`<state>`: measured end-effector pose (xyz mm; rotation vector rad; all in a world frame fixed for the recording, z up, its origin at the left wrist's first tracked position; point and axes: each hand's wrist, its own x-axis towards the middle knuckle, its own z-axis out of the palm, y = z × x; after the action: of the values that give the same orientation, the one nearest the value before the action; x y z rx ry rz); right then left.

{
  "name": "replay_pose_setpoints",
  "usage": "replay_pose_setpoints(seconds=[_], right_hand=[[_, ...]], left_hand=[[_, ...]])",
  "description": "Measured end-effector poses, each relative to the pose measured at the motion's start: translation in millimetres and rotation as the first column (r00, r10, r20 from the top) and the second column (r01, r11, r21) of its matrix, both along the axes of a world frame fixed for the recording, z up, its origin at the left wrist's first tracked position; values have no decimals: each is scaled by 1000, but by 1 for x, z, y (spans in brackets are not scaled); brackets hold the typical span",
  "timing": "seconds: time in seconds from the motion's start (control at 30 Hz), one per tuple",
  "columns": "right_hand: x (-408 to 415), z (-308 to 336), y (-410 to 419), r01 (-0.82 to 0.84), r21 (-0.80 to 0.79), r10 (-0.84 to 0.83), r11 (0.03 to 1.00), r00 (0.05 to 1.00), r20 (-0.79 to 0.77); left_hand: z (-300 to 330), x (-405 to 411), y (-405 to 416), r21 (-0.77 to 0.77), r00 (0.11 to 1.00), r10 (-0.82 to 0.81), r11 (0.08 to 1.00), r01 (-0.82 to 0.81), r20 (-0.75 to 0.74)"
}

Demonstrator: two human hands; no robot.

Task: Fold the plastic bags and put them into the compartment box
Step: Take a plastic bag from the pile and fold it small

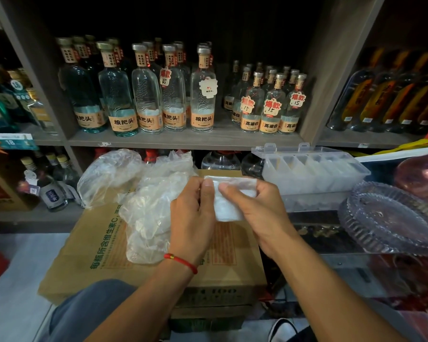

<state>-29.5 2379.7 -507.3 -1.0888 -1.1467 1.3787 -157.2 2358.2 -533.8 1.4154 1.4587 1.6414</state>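
Note:
I hold a folded white plastic bag [229, 201] between both hands above a cardboard box [89, 257]. My left hand [193, 213] pinches its left edge with thumb and fingers. My right hand [255, 208] grips its right side, thumb across the front. A heap of loose, crumpled clear plastic bags [143, 198] lies on the cardboard box to the left of my hands. The clear compartment box [314, 174] stands open at the right, its lid raised, with folded white bags in several of its compartments.
Shelves of glass bottles [146, 95] fill the background. A ribbed clear glass plate [391, 218] sits right of the compartment box. More bottles stand on the lower left shelf [47, 183]. My knee [89, 312] shows below the cardboard box.

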Motion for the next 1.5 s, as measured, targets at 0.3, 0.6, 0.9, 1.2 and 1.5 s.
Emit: replay_pose_setpoints(seconds=[0.3,0.6,0.9,1.2,1.5], right_hand=[[11,0,5,60,17,-60,998,998,16],[22,3,6,-83,-9,81,997,987,-138],[44,14,6,-153,54,155,987,987,-46],[55,10,2,-145,286,98,947,980,171],[51,12,-6,-359,286,352,888,933,76]], left_hand=[[-2,-4,2,-123,966,-180,971,205,188],[-3,-7,4,-92,977,-172,979,184,124],[3,-10,4,-97,928,-225,960,264,297],[3,-9,2,-101,878,-460,875,473,132],[6,-4,-4,-136,770,-579,768,626,270]])
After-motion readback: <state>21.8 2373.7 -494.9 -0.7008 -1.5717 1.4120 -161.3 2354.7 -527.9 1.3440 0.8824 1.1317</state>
